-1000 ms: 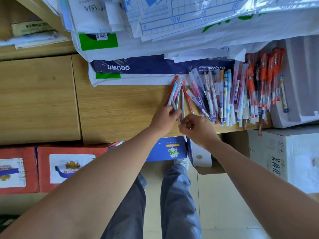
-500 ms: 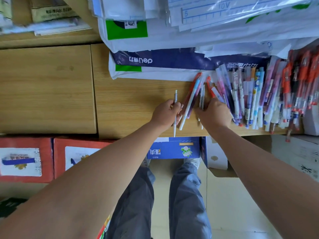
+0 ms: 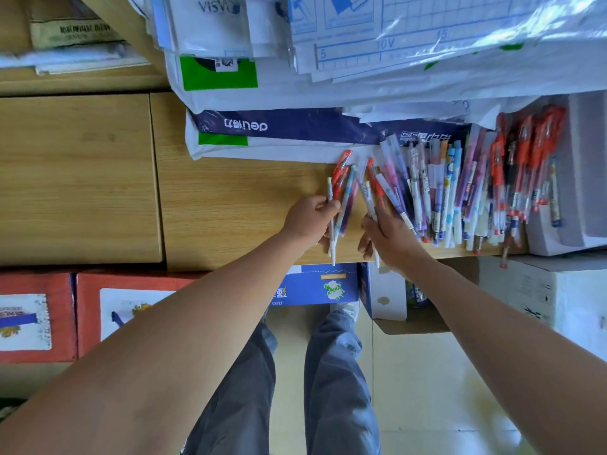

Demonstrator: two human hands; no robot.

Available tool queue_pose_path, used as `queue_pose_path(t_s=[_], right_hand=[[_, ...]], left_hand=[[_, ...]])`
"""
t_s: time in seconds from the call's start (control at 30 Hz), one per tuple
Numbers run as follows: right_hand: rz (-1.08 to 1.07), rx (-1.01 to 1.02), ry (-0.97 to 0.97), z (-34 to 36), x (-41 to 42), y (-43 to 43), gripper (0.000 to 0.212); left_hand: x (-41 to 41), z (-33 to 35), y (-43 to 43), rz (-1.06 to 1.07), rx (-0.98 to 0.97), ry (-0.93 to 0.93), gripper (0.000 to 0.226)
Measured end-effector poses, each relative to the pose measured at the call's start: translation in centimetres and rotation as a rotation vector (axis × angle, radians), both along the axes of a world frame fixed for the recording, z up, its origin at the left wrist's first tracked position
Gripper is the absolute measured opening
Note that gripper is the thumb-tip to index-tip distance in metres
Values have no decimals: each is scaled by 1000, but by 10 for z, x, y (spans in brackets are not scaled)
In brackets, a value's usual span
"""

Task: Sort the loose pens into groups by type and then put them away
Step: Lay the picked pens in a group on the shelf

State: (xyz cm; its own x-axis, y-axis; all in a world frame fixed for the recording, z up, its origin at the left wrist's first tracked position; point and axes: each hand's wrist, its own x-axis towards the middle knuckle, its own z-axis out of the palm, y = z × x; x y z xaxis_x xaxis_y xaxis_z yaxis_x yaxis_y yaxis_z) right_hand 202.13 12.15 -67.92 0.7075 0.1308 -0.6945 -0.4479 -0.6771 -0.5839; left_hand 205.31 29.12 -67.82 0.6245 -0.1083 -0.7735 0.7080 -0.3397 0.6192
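Note:
A spread of loose pens [image 3: 437, 188] lies on the wooden desk [image 3: 236, 198], most of them in clear sleeves. Red-capped pens [image 3: 525, 162] are bunched at the right end. My left hand [image 3: 308, 221] grips a slim white pen [image 3: 331, 221] that sticks out past the desk's front edge. Just right of it lies a small cluster with red, blue and purple pens [image 3: 345, 188]. My right hand [image 3: 391, 238] rests on the near ends of the pens and holds a white pen [image 3: 369, 205] against its palm.
Stacked paper packs [image 3: 295, 126] and plastic-wrapped sheets crowd the back of the desk. A white box [image 3: 578, 178] stands at the right. Below the desk are red cartons [image 3: 88, 310], a blue carton [image 3: 315, 284], an open cardboard box [image 3: 410, 320] and a white carton [image 3: 551, 297].
My left hand has carried the slim white pen a little right, next to the small cluster. My right hand slid nearer the desk's edge and now holds a white pen.

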Motion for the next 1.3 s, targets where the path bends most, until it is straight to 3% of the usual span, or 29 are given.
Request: queue_pose_path(t_s=[0.27, 0.43, 0.57, 0.8, 1.03, 1.3], right_hand=[[-173, 277, 207, 19, -6, -3, 21], [-242, 388, 304, 31, -5, -17, 23], [-22, 311, 245, 33, -7, -24, 29], [66, 335, 335, 52, -3, -29, 27], [222, 223, 275, 65, -8, -23, 25], [75, 317, 290, 80, -2, 23, 32]], left_hand=[[1, 21, -32, 209, -219, 88, 13], [-3, 22, -41, 180, -139, 77, 13], [-7, 27, -49, 231, -179, 87, 16], [-14, 38, -46, 375, -208, 59, 18], [-22, 56, -48, 267, -178, 162, 21], [-20, 74, 5, 280, -227, 197, 23]])
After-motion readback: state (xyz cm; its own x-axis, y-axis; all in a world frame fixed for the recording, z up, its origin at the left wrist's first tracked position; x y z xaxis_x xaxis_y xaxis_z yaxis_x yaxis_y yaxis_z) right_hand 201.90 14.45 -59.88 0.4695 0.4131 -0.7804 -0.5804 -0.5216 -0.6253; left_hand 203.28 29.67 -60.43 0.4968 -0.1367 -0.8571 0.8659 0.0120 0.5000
